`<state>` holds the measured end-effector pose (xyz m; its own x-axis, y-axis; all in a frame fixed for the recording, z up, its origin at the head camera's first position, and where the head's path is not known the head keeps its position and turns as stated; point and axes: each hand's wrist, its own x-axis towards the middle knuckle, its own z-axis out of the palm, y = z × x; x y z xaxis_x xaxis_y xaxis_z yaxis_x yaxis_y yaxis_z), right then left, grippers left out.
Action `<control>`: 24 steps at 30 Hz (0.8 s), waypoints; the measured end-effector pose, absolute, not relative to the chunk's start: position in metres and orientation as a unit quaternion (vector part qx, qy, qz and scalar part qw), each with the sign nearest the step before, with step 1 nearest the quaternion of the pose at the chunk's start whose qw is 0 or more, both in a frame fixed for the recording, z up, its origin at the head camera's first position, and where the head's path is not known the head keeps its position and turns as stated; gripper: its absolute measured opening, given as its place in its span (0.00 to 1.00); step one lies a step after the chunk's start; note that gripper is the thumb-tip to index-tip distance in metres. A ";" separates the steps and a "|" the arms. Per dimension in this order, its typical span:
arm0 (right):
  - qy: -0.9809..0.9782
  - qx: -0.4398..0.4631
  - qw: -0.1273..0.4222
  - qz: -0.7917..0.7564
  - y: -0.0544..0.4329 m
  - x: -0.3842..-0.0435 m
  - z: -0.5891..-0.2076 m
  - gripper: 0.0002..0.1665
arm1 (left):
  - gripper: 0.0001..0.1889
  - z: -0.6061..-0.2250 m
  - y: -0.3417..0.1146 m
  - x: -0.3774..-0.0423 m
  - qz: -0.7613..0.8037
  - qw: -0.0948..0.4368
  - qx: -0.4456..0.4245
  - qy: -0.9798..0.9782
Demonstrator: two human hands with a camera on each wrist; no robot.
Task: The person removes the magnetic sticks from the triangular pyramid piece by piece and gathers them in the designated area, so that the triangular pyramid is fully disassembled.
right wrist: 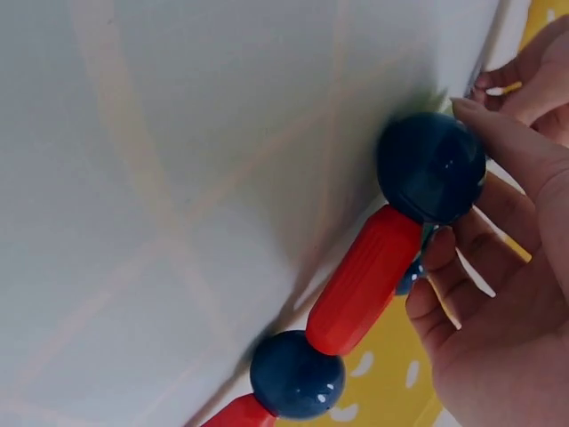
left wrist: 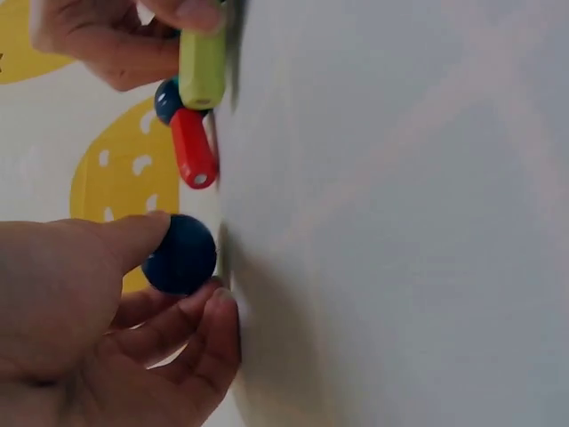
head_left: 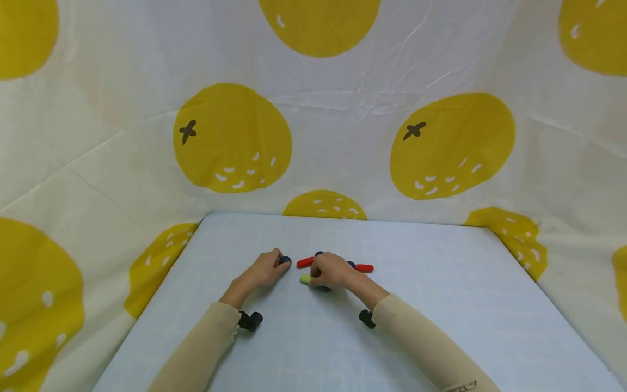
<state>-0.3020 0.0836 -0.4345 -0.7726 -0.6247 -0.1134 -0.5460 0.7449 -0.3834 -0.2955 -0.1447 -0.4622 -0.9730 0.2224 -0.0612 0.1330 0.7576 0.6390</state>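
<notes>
My left hand (head_left: 263, 270) pinches a dark blue ball (left wrist: 180, 256) between thumb and fingers, low at the table. To its right, my right hand (head_left: 334, 270) grips a yellow-green rod (left wrist: 203, 71), whose free end points toward the left hand. A blue ball (right wrist: 431, 167) sits by the right thumb, joined to a red rod (right wrist: 366, 280); another blue ball (right wrist: 298, 375) and a second red rod (right wrist: 240, 414) continue that chain. One more red rod (head_left: 305, 262) shows just beyond the right hand, beside a blue ball (head_left: 319, 253). The right fingers partly hide these pieces.
The pieces lie on a pale table (head_left: 441, 305) with faint lines. Behind it hangs a white cloth (head_left: 343, 152) printed with yellow fruit. Small black cameras (head_left: 251, 321) are strapped at both wrists.
</notes>
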 end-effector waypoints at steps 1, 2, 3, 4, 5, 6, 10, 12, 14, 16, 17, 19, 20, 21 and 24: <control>0.926 -0.315 0.119 -0.170 0.084 -0.302 -0.434 0.10 | 0.15 -0.461 -0.146 -0.299 0.336 0.063 0.093 0.935; 0.926 -0.313 0.122 -0.174 0.085 -0.301 -0.433 0.11 | 0.16 -0.459 -0.146 -0.303 0.337 0.062 0.091 0.935; 0.925 -0.314 0.121 -0.176 0.085 -0.302 -0.433 0.10 | 0.17 -0.458 -0.146 -0.309 0.336 0.058 0.091 0.936; 0.924 -0.315 0.121 -0.180 0.085 -0.301 -0.433 0.10 | 0.17 -0.456 -0.145 -0.314 0.334 0.055 0.091 0.937; 0.924 -0.314 0.123 -0.182 0.086 -0.301 -0.433 0.10 | 0.18 -0.454 -0.143 -0.321 0.331 0.052 0.090 0.938; 0.923 -0.314 0.123 -0.184 0.085 -0.301 -0.433 0.09 | 0.18 -0.452 -0.141 -0.327 0.330 0.047 0.090 0.939; 0.923 -0.312 0.128 -0.186 0.084 -0.301 -0.435 0.08 | 0.19 -0.450 -0.129 -0.351 0.326 0.033 0.080 0.942; 0.924 -0.311 0.128 -0.183 0.083 -0.301 -0.435 0.07 | 0.19 -0.452 -0.124 -0.362 0.325 0.031 0.071 0.942; 0.924 -0.313 0.127 -0.182 0.083 -0.301 -0.436 0.07 | 0.19 -0.455 -0.120 -0.369 0.321 0.034 0.060 0.944; 0.923 -0.315 0.126 -0.182 0.082 -0.301 -0.437 0.06 | 0.19 -0.458 -0.117 -0.374 0.318 0.045 0.044 0.946; 0.922 -0.317 0.126 -0.183 0.082 -0.301 -0.437 0.06 | 0.19 -0.459 -0.116 -0.376 0.319 0.050 0.034 0.946; 0.922 -0.318 0.123 -0.185 0.081 -0.301 -0.438 0.06 | 0.20 -0.461 -0.115 -0.377 0.323 0.056 0.015 0.945; 0.921 -0.317 0.125 -0.187 0.081 -0.301 -0.439 0.06 | 0.20 -0.462 -0.116 -0.377 0.326 0.057 0.008 0.943; 0.922 -0.315 0.127 -0.188 0.081 -0.301 -0.439 0.07 | 0.20 -0.463 -0.116 -0.376 0.331 0.057 0.004 0.942; 0.924 -0.310 0.127 -0.186 0.083 -0.300 -0.438 0.07 | 0.22 -0.466 -0.116 -0.375 0.339 0.056 0.006 0.939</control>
<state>-0.2997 0.0834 -0.4382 -0.7757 -0.6196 -0.1198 -0.5253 0.7391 -0.4216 -0.3754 -0.1158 -0.4662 -0.9938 0.0490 -0.1003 -0.0263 0.7704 0.6370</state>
